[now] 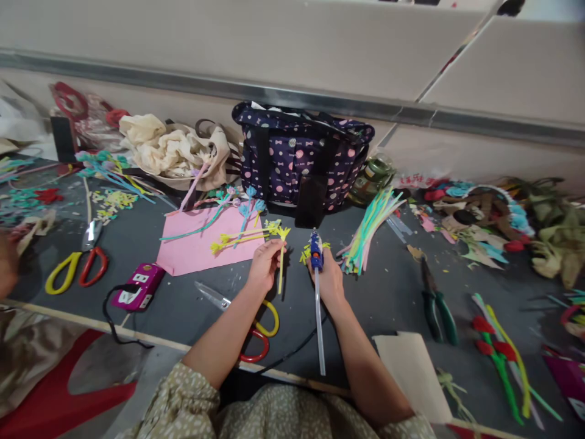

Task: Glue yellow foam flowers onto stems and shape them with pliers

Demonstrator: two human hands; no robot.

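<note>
My left hand [264,266] pinches the stem of a yellow pipe-cleaner flower [281,273], its bloom pointing up. In my right hand [333,281] is a blue hot glue gun [315,249], with a long clear glue stick [320,332] running out of its back toward me. Small yellow pieces [307,252] lie beside the gun's nozzle end. On a pink sheet [192,255] to the left rest more yellow flowers [231,239] and a few blue ones [250,207]. Scissors [260,334] with red and yellow handles lie partly under my left forearm.
A dark patterned bag [297,149] stands behind, a black phone [311,201] leaning on it. Right of centre are bundled pipe cleaners [368,235], pliers [434,305] and cardboard [411,372]. On the left lie a purple power strip [141,286] and more scissors [82,268]; another person's hand [7,265] shows.
</note>
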